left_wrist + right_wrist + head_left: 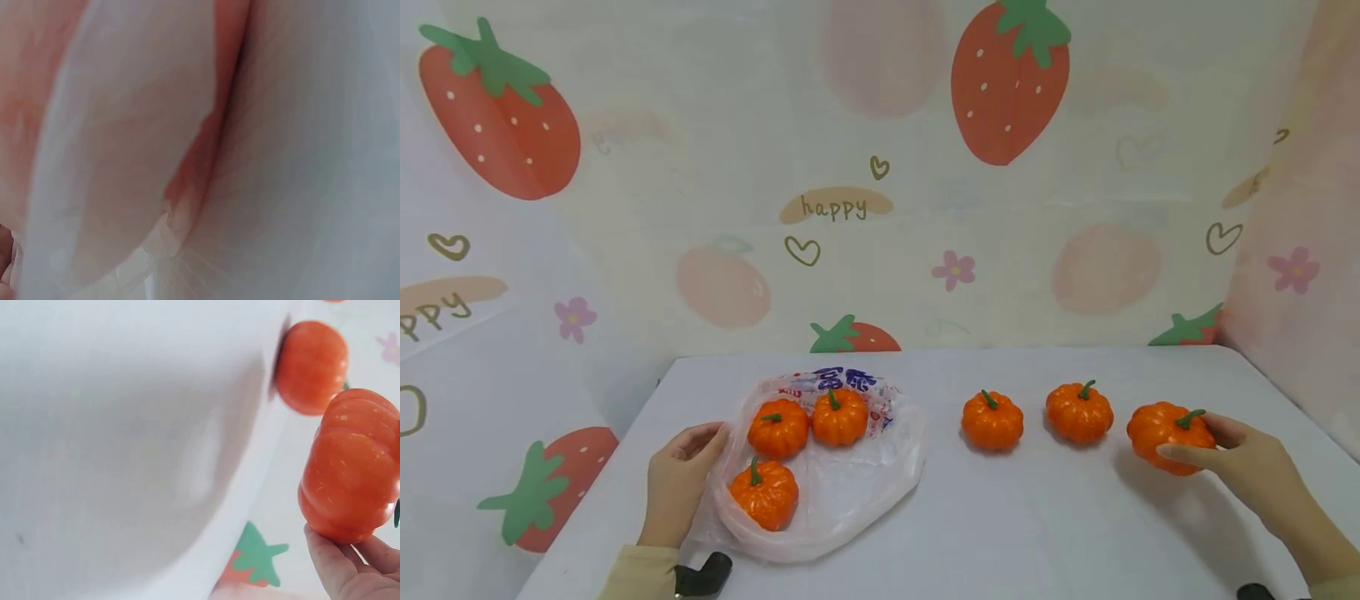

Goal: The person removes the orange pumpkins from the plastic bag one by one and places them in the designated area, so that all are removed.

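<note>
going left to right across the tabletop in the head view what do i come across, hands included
Left hand → translucent plastic bag with three orange pumpkins inside → first loose pumpkin → second loose pumpkin → held pumpkin → right hand gripping it

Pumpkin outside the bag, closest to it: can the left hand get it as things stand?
Probably not: the left hand appears to pinch the left edge of the plastic bag, which lies between that hand and the pumpkin.
</note>
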`<state>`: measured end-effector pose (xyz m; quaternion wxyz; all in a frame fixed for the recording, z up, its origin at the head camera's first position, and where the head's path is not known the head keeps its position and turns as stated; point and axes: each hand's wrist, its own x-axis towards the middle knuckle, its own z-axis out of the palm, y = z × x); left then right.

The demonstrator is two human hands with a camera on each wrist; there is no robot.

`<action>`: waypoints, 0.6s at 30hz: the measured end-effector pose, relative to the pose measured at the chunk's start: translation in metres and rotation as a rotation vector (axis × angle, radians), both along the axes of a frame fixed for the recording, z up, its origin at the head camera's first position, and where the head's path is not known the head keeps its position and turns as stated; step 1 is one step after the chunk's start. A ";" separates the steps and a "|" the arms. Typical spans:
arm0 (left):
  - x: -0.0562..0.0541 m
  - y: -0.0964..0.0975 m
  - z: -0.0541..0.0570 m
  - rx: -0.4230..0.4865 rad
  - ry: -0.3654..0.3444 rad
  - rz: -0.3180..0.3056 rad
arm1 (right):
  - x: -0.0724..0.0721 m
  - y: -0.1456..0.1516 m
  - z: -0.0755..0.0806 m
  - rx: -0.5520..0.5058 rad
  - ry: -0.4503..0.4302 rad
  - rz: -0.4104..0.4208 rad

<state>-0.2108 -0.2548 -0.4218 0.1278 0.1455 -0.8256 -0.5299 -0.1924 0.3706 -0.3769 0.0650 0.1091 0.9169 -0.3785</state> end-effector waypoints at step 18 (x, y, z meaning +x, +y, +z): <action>0.001 -0.002 -0.001 0.008 -0.011 0.011 | -0.040 0.026 -0.008 -0.039 -0.078 -0.132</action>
